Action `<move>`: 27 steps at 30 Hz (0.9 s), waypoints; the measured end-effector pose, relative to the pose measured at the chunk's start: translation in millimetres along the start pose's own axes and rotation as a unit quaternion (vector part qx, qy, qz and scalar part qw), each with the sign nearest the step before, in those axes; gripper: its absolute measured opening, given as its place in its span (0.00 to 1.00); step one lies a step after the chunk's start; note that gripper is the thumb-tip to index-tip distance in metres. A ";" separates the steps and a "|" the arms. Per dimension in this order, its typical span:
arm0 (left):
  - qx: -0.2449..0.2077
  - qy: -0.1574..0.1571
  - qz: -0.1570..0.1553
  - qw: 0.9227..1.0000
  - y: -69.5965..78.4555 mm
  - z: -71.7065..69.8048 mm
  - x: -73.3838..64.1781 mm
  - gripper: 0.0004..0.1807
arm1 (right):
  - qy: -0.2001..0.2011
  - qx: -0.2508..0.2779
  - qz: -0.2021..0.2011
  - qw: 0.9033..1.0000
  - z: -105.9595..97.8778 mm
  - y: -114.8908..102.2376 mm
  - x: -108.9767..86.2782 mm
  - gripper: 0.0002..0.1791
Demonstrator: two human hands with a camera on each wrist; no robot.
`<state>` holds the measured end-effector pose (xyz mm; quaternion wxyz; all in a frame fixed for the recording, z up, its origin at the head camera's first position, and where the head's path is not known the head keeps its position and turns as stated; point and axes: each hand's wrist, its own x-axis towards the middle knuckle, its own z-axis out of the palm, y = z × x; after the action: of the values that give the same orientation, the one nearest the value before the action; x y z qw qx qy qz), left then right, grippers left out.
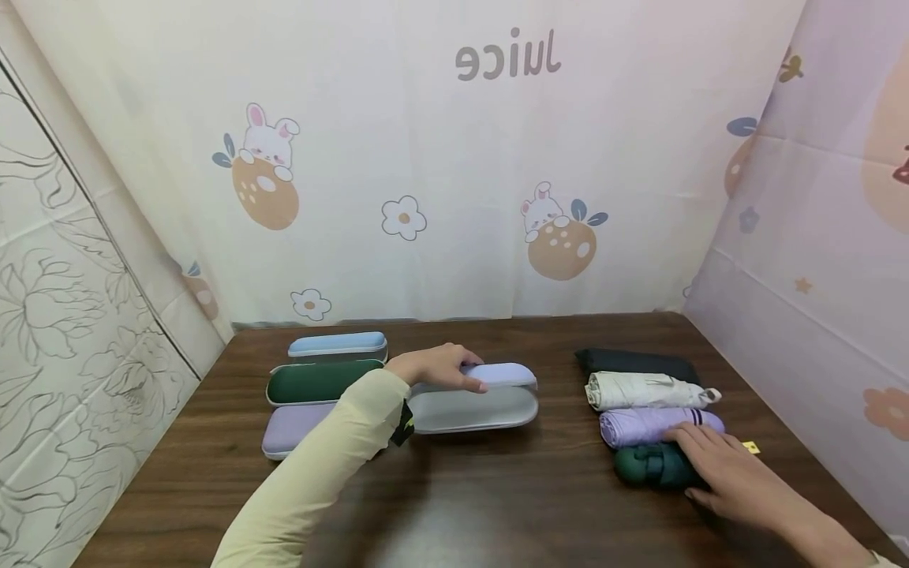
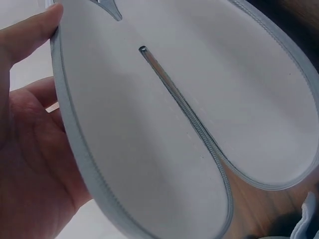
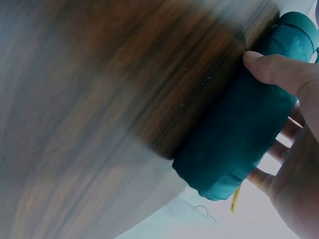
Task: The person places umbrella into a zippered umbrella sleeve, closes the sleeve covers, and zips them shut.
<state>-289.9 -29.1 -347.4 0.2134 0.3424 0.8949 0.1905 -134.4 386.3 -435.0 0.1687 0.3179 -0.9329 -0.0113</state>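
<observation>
My left hand (image 1: 442, 368) holds the lid of a pale glasses case (image 1: 474, 410) in the middle of the table. The case stands open with its light lining showing. In the left wrist view the thumb lies at the grey zip edge of the open case (image 2: 124, 129), and the other fingers go behind the lid. At the right, my right hand (image 1: 735, 477) grips a dark green folded umbrella (image 1: 648, 465) lying on the table. The right wrist view has the thumb on one side of the green umbrella (image 3: 234, 129) and the fingers along the other.
Left of the open case lie a blue case (image 1: 337, 343), a dark green case (image 1: 319, 382) and a lilac case (image 1: 294, 430), the last partly behind my left sleeve. Beyond the green umbrella lie purple (image 1: 642, 426), white (image 1: 639, 390) and black (image 1: 635, 361) folded umbrellas. A patterned curtain (image 1: 469, 260) borders the table.
</observation>
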 end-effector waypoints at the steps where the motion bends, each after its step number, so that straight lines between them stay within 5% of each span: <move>1: -0.005 -0.001 -0.002 1.000 -1.0 1.3 0.6 0.30 | 0.009 -0.001 -0.006 1.000 0.4 0.9 -0.2 0.45; 10: -0.015 -0.004 -0.005 1.000 -6.7 8.8 3.3 0.31 | 0.069 0.002 -0.058 0.996 4.4 10.0 -2.4 0.38; 27: -0.026 -0.014 0.005 1.000 -9.0 11.0 2.4 0.30 | 0.068 -0.041 -0.079 0.994 -4.8 6.1 4.0 0.33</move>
<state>-290.7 -31.5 -361.6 0.2338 0.3439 0.8848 0.2103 -139.4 389.2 -428.5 0.2428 0.3837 -0.8900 -0.0411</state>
